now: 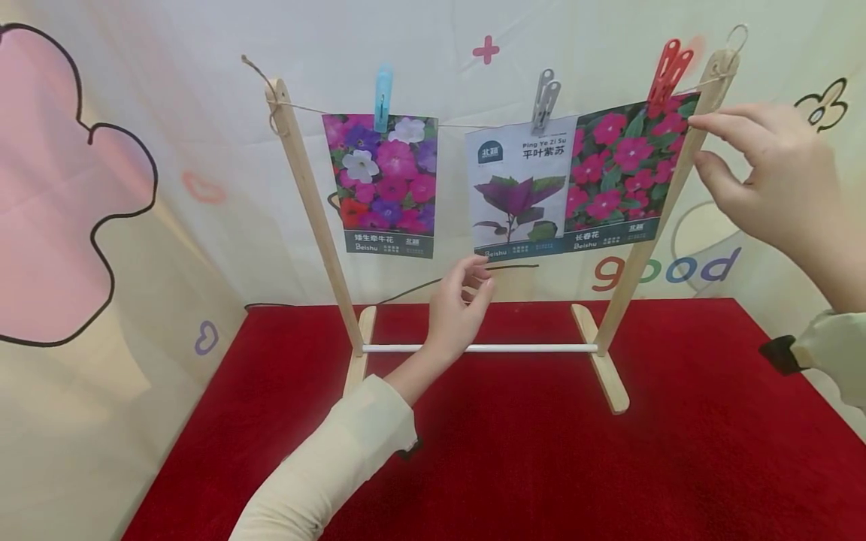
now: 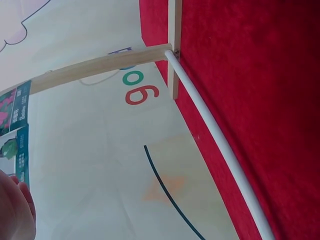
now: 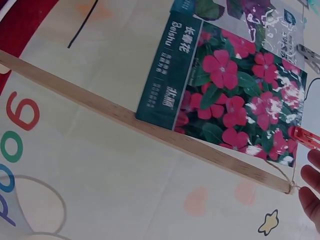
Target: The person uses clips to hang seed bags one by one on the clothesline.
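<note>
My left hand (image 1: 460, 308) is just below the lower left corner of a white seed packet (image 1: 521, 188) with a purple-leaved plant, fingers loosely bent. Whether a fingertip touches that corner, I cannot tell. A grey clothespin (image 1: 545, 101) fastens this packet to a string. Overlapping its right side hangs a pink-flower seed packet (image 1: 619, 165), held up by a red clothespin (image 1: 668, 73). Beside the right post, my right hand (image 1: 774, 169) has its thumb and fingers apart and holds nothing. In the right wrist view, its fingertips (image 3: 311, 175) are near the red clothespin (image 3: 305, 136).
A blue clothespin (image 1: 383, 98) holds a seed packet of mixed flowers (image 1: 389, 176) on the left part of the string. The wooden stand has a left post (image 1: 314, 210), a right post (image 1: 636, 255) and a white crossbar (image 1: 534, 348). It stands on red cloth (image 1: 501, 451) before a printed curtain.
</note>
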Demonstrator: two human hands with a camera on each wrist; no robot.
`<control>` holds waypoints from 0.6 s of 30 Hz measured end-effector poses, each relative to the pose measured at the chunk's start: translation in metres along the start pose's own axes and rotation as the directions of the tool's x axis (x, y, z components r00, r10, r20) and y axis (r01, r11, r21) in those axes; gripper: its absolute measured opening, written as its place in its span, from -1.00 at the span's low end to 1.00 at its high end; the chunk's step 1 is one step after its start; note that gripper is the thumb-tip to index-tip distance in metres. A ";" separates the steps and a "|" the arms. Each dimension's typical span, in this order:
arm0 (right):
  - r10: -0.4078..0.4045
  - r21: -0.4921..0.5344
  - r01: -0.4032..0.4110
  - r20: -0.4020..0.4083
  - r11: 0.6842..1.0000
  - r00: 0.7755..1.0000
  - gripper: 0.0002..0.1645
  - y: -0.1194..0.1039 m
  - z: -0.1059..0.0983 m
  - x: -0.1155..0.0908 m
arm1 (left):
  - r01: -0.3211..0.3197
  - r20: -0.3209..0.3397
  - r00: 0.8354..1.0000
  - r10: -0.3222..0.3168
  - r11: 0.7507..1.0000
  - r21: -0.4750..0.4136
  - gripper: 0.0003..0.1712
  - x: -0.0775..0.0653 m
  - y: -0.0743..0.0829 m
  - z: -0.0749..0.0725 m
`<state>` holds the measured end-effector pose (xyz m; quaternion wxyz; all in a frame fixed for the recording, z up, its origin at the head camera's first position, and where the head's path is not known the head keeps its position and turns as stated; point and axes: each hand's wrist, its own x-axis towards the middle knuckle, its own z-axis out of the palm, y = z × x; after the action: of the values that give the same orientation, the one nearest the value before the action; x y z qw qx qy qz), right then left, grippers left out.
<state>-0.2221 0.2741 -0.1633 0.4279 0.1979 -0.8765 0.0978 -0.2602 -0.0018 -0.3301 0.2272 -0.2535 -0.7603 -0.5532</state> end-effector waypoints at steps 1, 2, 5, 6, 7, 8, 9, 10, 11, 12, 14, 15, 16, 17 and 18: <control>-0.013 0.005 0.013 -0.014 1.000 1.000 -0.62 0.000 0.001 -0.002 | 0.001 -0.005 1.000 -0.001 1.000 0.006 -0.64 -0.001 -0.001 -0.002; -0.026 0.006 0.027 -0.023 1.000 0.999 -0.62 -0.001 0.002 -0.004 | 0.003 -0.009 1.000 -0.003 1.000 0.010 -0.64 -0.002 -0.002 -0.003; -0.071 0.013 0.072 -0.065 0.997 0.995 -0.64 -0.001 0.007 -0.010 | 0.018 -0.025 1.000 -0.017 0.999 0.029 -0.65 -0.005 -0.005 -0.008; -0.080 0.013 0.081 -0.068 0.997 0.995 -0.64 -0.001 0.009 -0.013 | 0.025 -0.031 0.999 -0.024 0.999 0.037 -0.66 -0.006 -0.006 -0.010; -0.089 0.013 0.090 -0.071 0.996 0.993 -0.64 -0.001 0.010 -0.015 | 0.030 -0.036 0.999 -0.029 0.999 0.042 -0.66 -0.008 -0.007 -0.012; -0.096 0.013 0.097 -0.071 0.995 0.993 -0.63 0.000 0.012 -0.018 | 0.033 -0.042 0.999 -0.031 0.998 0.049 -0.67 -0.009 -0.008 -0.014; -0.103 0.014 0.105 -0.074 0.994 0.992 -0.63 0.001 0.014 -0.020 | 0.036 -0.049 0.998 -0.033 0.998 0.056 -0.67 -0.010 -0.010 -0.016; -0.110 0.015 0.112 -0.072 0.994 0.991 -0.62 0.001 0.015 -0.022 | 0.035 -0.057 0.998 -0.031 0.997 0.063 -0.67 -0.012 -0.011 -0.018; -0.117 0.017 0.118 -0.069 0.993 0.991 -0.62 0.002 0.017 -0.024 | 0.035 -0.063 0.998 -0.031 0.997 0.070 -0.68 -0.013 -0.013 -0.019; -0.124 0.018 0.125 -0.068 0.992 0.990 -0.61 0.003 0.018 -0.027 | 0.034 -0.068 0.997 -0.029 0.996 0.077 -0.67 -0.014 -0.014 -0.021; -0.137 0.029 0.140 -0.077 0.990 0.988 -0.60 0.003 0.021 -0.031 | 0.034 -0.079 0.997 -0.027 0.996 0.084 -0.67 -0.017 -0.017 -0.025; -0.139 0.031 0.142 -0.072 0.989 0.988 -0.59 0.003 0.023 -0.034 | 0.035 -0.081 0.996 -0.028 0.995 0.089 -0.67 -0.018 -0.019 -0.027; -0.142 0.034 0.145 -0.070 0.989 0.987 -0.59 0.004 0.024 -0.036 | 0.038 -0.082 0.996 -0.031 0.995 0.094 -0.67 -0.020 -0.020 -0.028; -0.144 0.042 0.147 -0.075 0.988 0.987 -0.60 0.004 0.025 -0.038 | 0.043 -0.082 0.996 -0.036 0.995 0.092 -0.66 -0.021 -0.021 -0.030; -0.145 0.047 0.149 -0.077 0.988 0.986 -0.61 0.004 0.027 -0.041 | 0.049 -0.082 0.996 -0.041 0.995 0.092 -0.66 -0.022 -0.022 -0.032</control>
<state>-0.2201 0.2792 -0.2118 0.4604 0.2694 -0.8404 0.0964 -0.2553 -0.0409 -0.3514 0.2564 -0.2031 -0.7813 -0.5316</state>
